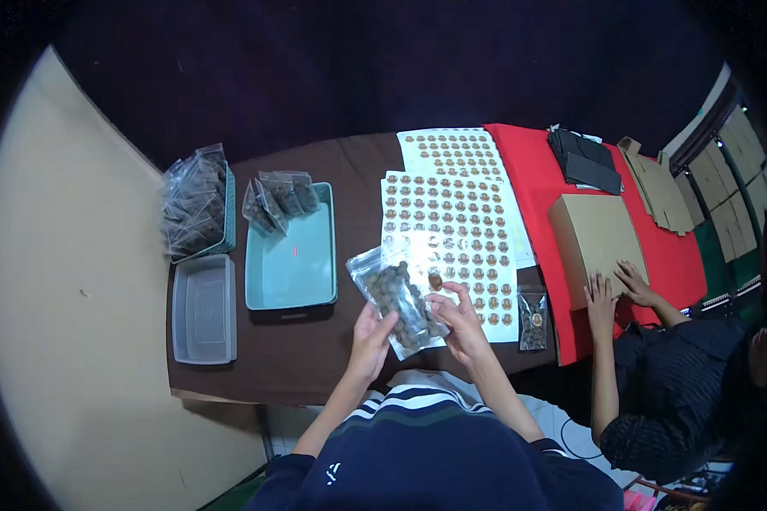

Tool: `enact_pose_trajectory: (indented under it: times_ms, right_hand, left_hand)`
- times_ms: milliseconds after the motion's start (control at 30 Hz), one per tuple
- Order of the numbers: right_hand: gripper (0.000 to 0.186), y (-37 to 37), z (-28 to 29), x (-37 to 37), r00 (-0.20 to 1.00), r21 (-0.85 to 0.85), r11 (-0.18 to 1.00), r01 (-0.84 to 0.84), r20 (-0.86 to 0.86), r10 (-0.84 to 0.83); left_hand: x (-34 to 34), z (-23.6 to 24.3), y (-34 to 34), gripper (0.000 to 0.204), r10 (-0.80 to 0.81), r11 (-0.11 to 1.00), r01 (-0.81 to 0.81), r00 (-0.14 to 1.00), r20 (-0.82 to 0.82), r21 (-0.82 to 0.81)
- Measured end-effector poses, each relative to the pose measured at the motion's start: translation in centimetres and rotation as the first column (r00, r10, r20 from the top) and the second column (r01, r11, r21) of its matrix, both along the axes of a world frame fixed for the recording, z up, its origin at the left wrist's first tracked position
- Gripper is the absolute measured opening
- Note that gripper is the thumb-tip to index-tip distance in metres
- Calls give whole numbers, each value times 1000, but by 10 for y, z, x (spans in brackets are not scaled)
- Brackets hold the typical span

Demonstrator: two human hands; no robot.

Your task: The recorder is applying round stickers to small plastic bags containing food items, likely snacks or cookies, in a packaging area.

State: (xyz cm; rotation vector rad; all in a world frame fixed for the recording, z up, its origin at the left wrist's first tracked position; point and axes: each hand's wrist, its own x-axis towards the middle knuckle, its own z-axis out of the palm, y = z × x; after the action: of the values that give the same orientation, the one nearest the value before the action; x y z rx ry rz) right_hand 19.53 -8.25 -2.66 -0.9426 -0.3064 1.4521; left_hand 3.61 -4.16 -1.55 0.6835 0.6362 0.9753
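My left hand [371, 339] grips a clear zip pouch [396, 298] filled with dark roundish pieces, thumb across its front. The pouch is tilted above the table's front edge. At its right side, my right hand [464, 325] has closed fingers touching or very near the plastic. A round brown-orange sticker [435, 280] shows at my right fingertips. Behind the hands lies a white sheet [447, 204] with rows of matching round stickers, partly covered by the pouch.
Left are a turquoise tray [291, 294] with filled pouches [285, 198], a clear plastic container [204, 319], and a basket heaped with pouches [194, 209]. A stickered pouch [533, 319] lies right. Beyond it, a co-worker's hands [614, 289] rest on a cardboard box [601, 234] upon red cloth.
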Motion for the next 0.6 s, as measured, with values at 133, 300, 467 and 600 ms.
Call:
enact_pose_trajectory:
  times_ms: [133, 300, 467, 600]
  right_hand:
    - [39, -1, 10, -10, 967, -13, 982, 187, 180, -182]
    - [9, 2, 37, 11, 856, 246, 960, 131, 460, -235]
    - [7, 4, 72, 14, 666, 184, 941, -284, 744, 56]
    - [10, 10, 72, 9, 536, 128, 926, -356, 839, 91]
  left_hand:
    - [1, 3, -6, 49, -46, 998, 46, 999, 0, -37]
    - [-5, -1, -5, 55, -70, 997, 68, 994, -83, -21]
    - [-5, 5, -5, 54, -127, 992, 129, 984, -123, 8]
    - [-7, 9, -5, 58, -156, 980, 172, 976, -150, 101]
